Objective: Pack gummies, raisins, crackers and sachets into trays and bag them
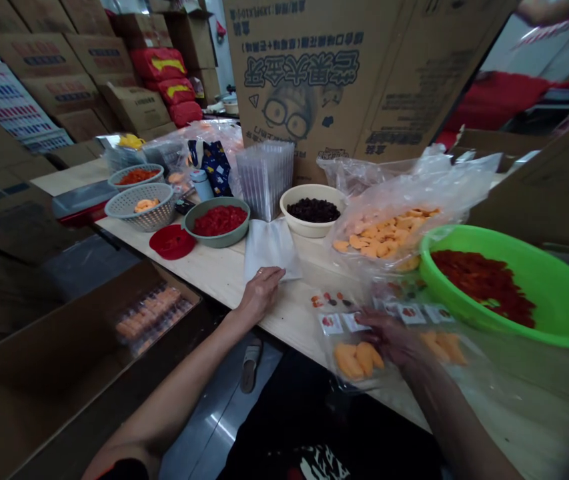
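My left hand (pixel 260 293) rests at the near edge of a stack of thin clear plastic bags (pixel 270 243), its fingers closed together on the top one. My right hand (pixel 389 337) is at a clear plastic tray (pixel 351 350) by the table's front edge, fingers closed over its side and somewhat blurred. That tray holds orange mango-like pieces (pixel 357 360) and small white printed packets (pixel 331 324). A second similar filled tray (pixel 444 347) lies just right of the hand. Small red and dark pieces (pixel 331 299) show behind the nearer tray.
A green basin (pixel 559 287) of red pieces stands right, beside a large plastic bag (pixel 389 227) of orange pieces. Behind are a cream bowl (pixel 311 227) of dark pieces, a grey-green bowl (pixel 219 233) and stacked clear trays (pixel 267 180). An open carton (pixel 64 373) sits lower left.
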`<state>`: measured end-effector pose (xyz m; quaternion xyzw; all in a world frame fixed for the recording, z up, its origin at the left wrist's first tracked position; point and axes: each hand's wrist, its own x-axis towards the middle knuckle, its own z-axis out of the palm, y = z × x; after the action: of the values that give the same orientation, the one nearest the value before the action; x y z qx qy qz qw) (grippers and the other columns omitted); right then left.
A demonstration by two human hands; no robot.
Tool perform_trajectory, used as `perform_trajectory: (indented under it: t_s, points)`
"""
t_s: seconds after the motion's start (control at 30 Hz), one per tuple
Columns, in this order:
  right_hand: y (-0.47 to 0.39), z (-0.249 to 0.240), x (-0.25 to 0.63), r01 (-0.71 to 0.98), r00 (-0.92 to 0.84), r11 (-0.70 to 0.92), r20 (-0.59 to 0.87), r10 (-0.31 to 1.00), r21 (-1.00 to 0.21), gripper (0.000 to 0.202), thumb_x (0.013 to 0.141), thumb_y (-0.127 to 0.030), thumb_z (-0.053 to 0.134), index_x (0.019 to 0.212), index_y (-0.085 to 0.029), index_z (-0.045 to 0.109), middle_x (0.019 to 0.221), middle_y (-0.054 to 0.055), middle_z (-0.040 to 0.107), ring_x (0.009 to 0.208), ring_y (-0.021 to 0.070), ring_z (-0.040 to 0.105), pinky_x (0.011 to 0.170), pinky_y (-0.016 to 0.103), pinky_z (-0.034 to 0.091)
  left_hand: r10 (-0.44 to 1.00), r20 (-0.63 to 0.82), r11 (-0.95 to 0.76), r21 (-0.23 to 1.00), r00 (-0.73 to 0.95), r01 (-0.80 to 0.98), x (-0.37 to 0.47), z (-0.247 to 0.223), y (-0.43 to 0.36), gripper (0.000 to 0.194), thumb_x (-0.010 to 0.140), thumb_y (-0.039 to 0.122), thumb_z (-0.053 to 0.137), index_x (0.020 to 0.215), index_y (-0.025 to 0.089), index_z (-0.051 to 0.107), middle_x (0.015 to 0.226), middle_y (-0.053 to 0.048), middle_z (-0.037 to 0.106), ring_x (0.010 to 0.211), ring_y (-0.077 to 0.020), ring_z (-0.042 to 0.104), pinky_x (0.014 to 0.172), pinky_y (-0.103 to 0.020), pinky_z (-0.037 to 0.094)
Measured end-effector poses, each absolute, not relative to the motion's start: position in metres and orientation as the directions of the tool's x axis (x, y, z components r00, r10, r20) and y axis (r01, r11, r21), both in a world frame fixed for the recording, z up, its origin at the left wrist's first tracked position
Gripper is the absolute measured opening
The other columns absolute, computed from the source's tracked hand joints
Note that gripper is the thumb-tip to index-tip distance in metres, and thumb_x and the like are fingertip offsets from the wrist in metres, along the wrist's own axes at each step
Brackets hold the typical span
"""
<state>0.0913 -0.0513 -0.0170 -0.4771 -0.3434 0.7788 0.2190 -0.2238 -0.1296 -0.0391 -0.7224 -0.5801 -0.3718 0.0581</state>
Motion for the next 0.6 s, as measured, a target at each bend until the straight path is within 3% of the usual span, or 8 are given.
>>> perform_trajectory:
  t_s: [0.1, 0.2, 0.33, 0.47, 0.6]
  points:
    - [-0.059, 0.002, 0.098, 0.034, -0.523, -0.624, -0.546, 0.654, -0.780, 0.032, 0.059, -0.024, 0.087, 0.084, -0.016, 0.070, 0.062, -0.002, 0.056, 0.048, 0.0079, 0.040, 0.041, 0.021, 0.026, 0.826, 0.553, -0.317, 0.295, 0.109, 0.902, -0.213, -0.031, -0.135, 0.054, 0.091, 0.003, 0.040, 0.142, 0.016, 0.050, 0.135, -0.017, 0.059, 0.122, -0.0251, 0.056, 0.100, -0.045, 0.052]
    - [-0.076, 0.022, 0.089, 0.110, -0.732, -0.589, -0.466, 0.497, -0.801, 0.036, 0.065, -0.034, 0.087, 0.092, -0.016, 0.071, 0.068, 0.000, 0.060, 0.053, 0.0084, 0.044, 0.045, 0.021, 0.028, 0.871, 0.405, -0.406, 0.274, 0.278, 0.872, -0.198, -0.019, -0.148, 0.055, 0.095, 0.011, 0.043, 0.150, 0.018, 0.040, 0.146, -0.017, 0.052, 0.130, -0.0285, 0.051, 0.102, -0.046, 0.052]
    - [-0.089, 0.025, 0.071, 0.169, -0.861, -0.584, -0.408, 0.305, -0.794, 0.044, 0.065, -0.040, 0.087, 0.098, -0.015, 0.072, 0.081, 0.003, 0.065, 0.061, 0.0099, 0.052, 0.050, 0.020, 0.031, 0.844, 0.311, -0.534, 0.412, 0.437, 0.738, -0.192, -0.004, -0.162, 0.054, 0.097, 0.026, 0.052, 0.150, 0.022, 0.041, 0.146, -0.017, 0.052, 0.131, -0.0287, 0.052, 0.102, -0.042, 0.053]
    - [-0.084, 0.010, 0.074, 0.182, -0.805, -0.572, -0.455, 0.380, -0.800, 0.041, 0.063, -0.038, 0.087, 0.094, -0.015, 0.073, 0.069, -0.001, 0.060, 0.053, 0.0068, 0.043, 0.045, 0.019, 0.022, 0.837, 0.374, -0.547, 0.553, 0.400, 0.628, -0.204, 0.005, -0.167, 0.056, 0.097, 0.015, 0.048, 0.151, 0.025, 0.042, 0.143, -0.016, 0.056, 0.134, -0.0251, 0.053, 0.109, -0.044, 0.048]
    - [-0.081, 0.003, 0.084, 0.219, -0.751, -0.543, -0.496, 0.437, -0.810, 0.042, 0.064, -0.038, 0.086, 0.097, -0.014, 0.074, 0.065, -0.003, 0.057, 0.052, 0.0064, 0.041, 0.045, 0.019, 0.020, 0.844, 0.362, -0.537, 0.550, 0.397, 0.640, -0.207, 0.010, -0.169, 0.068, 0.092, 0.003, 0.041, 0.155, 0.027, 0.034, 0.149, -0.014, 0.051, 0.141, -0.0228, 0.046, 0.114, -0.045, 0.044]
